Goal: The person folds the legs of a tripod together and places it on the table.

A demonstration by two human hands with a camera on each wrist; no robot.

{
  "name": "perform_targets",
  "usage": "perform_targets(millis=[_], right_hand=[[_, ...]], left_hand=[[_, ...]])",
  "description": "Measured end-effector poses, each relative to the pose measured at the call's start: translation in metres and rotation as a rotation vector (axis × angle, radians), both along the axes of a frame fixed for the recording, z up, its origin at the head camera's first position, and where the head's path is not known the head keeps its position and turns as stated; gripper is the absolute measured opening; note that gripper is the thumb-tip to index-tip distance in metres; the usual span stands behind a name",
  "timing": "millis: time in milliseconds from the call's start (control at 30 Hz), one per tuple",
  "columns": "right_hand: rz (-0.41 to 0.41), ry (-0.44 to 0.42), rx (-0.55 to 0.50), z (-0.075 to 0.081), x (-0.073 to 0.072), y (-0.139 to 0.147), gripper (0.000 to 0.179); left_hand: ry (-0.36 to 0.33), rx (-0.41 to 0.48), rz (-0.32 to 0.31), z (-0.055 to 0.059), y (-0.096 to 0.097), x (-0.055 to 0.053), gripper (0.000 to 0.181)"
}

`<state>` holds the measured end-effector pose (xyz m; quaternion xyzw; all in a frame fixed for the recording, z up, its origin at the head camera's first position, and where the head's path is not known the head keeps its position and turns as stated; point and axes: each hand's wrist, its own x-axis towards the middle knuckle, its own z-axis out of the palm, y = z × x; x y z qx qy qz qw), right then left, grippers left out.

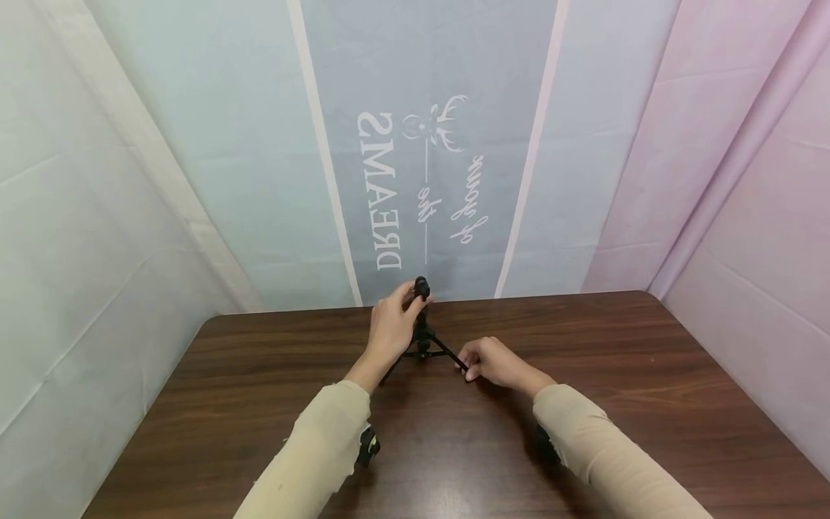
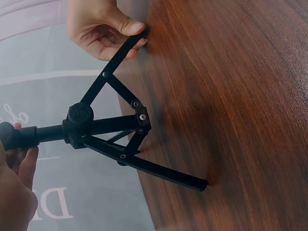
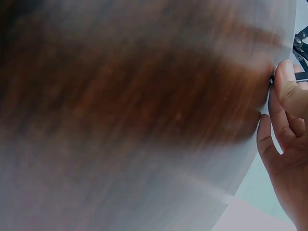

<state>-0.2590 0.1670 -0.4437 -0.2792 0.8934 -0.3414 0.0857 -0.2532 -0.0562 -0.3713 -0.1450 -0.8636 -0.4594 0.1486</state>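
A small black tripod (image 2: 113, 126) stands with its legs spread near the back edge of the table. In the head view my left hand (image 1: 391, 324) grips its upper part, just below the top. My right hand (image 1: 494, 360) pinches the end of the right leg between thumb and fingers. The left wrist view shows the leg braces and a round knob (image 2: 80, 115) on the column, with the right hand (image 2: 103, 29) at one leg's tip. At the right side of the right wrist view, the right hand (image 3: 291, 110) holds the leg's end; most of the tripod is cut off.
The dark wood-grain table (image 1: 441, 447) has rounded back corners. Behind it hangs a grey-blue cloth (image 1: 428, 65) with mirrored white lettering, and pale cloth walls (image 1: 765, 238) close in both sides. Black wrist cameras (image 1: 368, 445) sit below the sleeves.
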Motion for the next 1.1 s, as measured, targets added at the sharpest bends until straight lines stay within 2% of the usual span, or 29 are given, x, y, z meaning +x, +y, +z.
perform_targets(millis=[367,800,1100], right_hand=[[0.017,-0.037,-0.030,-0.0020,-0.0027,0.0004,0.016],[0.017,0.030,-0.007,-0.0019,-0.0016,0.0005,0.014],[0.020,0.021,-0.027,-0.0037,-0.0018,0.0013,0.015]], left_hand=[[-0.025,-0.004,0.020,-0.0006,-0.0012,-0.0011,0.034],[-0.038,0.012,0.012,-0.0009,-0.0008,-0.0009,0.034],[-0.053,0.040,0.003,-0.0010,-0.0005,-0.0006,0.031]])
